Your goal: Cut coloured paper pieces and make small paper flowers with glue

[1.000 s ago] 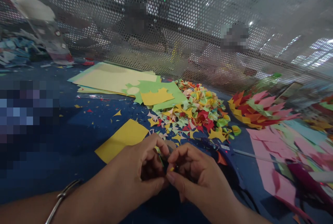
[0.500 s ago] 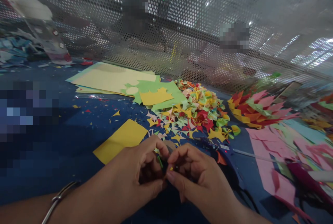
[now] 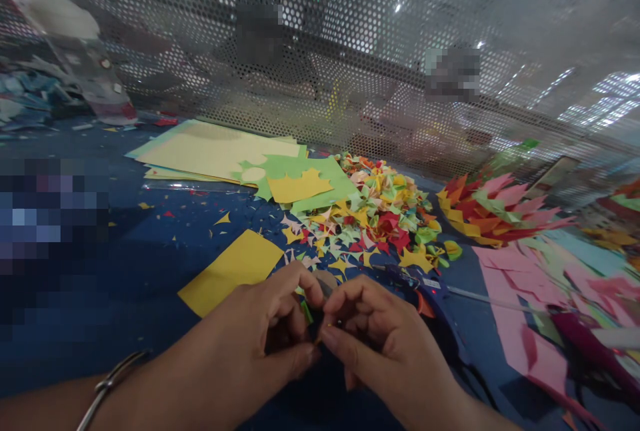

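My left hand and my right hand meet at the fingertips, low in the middle of the view. Both are closed in a pinch around a tiny yellow-orange paper piece, of which only a sliver shows between the thumbs. A green bit peeks out by my left fingers; whether it is part of the same piece I cannot tell. Behind my left hand lies a yellow paper sheet. Just beyond the fingertips spread small cut-paper stars.
A heap of folded coloured paper pieces sits beyond my hands, beside stacked paper sheets. A blue glue gun lies right of my right hand, with pink paper strips and a purple glue gun farther right. A spiky paper craft stands behind.
My hands stay nearly in place. The fingertips have shifted slightly: the yellow bit by my right thumb is less visible, and an orange sliver now shows between the thumbs.
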A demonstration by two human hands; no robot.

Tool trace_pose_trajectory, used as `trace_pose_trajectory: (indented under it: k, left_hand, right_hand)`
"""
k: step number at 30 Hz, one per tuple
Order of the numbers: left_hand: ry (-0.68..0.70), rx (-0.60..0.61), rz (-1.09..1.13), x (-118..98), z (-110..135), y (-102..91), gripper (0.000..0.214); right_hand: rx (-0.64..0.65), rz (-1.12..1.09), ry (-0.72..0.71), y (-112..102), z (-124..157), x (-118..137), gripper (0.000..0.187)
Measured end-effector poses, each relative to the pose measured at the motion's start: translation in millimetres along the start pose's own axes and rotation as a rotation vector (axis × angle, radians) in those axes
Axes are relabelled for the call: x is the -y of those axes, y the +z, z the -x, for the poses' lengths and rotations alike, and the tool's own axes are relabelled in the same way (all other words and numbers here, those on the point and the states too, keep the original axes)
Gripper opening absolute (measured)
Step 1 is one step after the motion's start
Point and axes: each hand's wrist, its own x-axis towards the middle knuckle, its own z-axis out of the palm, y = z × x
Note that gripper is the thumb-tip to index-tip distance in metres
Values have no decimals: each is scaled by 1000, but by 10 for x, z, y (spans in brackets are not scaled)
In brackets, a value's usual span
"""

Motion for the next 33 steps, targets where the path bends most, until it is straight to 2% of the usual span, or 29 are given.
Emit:
trace_pose_trajectory:
  k: [6, 12, 14, 18, 21, 25, 28, 33]
  left_hand:
    - [44, -13, 47, -25, 1, 7, 30]
    - [38, 1, 122, -28, -26, -18, 24]
    - [10, -8, 155, -15, -37, -51, 27]
    - [10, -115, 229, 19, -79, -148, 36]
    - [3, -197, 313, 41, -117, -218, 44]
    - [-37, -256, 373, 56, -138, -256, 48]
    - [-48, -252, 388, 64, -135, -252, 45]
    - [-102, -249, 477, 63, -139, -240, 43]
  right_hand:
    - [-13, 88, -35, -11, 22, -20, 12]
    - [-26, 206, -73, 0, 34, 4, 9]
    - [-78, 272, -112, -21, 37, 36, 9]
    - [-258, 524, -239, -146, 55, 112, 8]
    - [-304, 716, -266, -261, 63, 166, 10]
    - [-179, 960, -169, -327, 62, 210, 13]
    - [-88, 1116, -97, -301, 70, 205, 10]
    - [8, 1203, -93, -285, 107, 175, 11]
